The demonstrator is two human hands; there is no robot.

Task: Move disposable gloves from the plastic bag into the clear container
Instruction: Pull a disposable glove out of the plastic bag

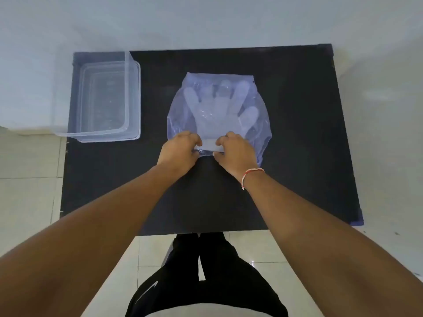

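A translucent bluish plastic bag (218,115) lies flat near the middle of a black rectangular desk (297,156), a little toward the far edge. Through its film shows a stack of pale, translucent disposable gloves (217,106), the glove fingers spread and pointing to the far edge of the desk, the cuff end toward the person.

Both bare hands rest on the near edge of the bag, close beside each other with a short stretch of the bag's mouth showing between them. The left hand (179,151) has its fingers curled together and pinched on the plastic at the left of the opening. The right hand (235,152) does the same at the right of the opening, fingers bent down onto the film and thumb tucked under; a thin red-and-white thread bracelet (250,176) circles its wrist. Whether either hand also grips the glove cuff inside cannot be told.

A clear rectangular plastic container (103,97) stands open at the far left corner of the desk, well apart from the bag, its left wall reaching past the desk's left edge. No gloves are visible in it.

Below the near edge appear the person's black trousers (206,282) and a pale tiled floor (29,197).
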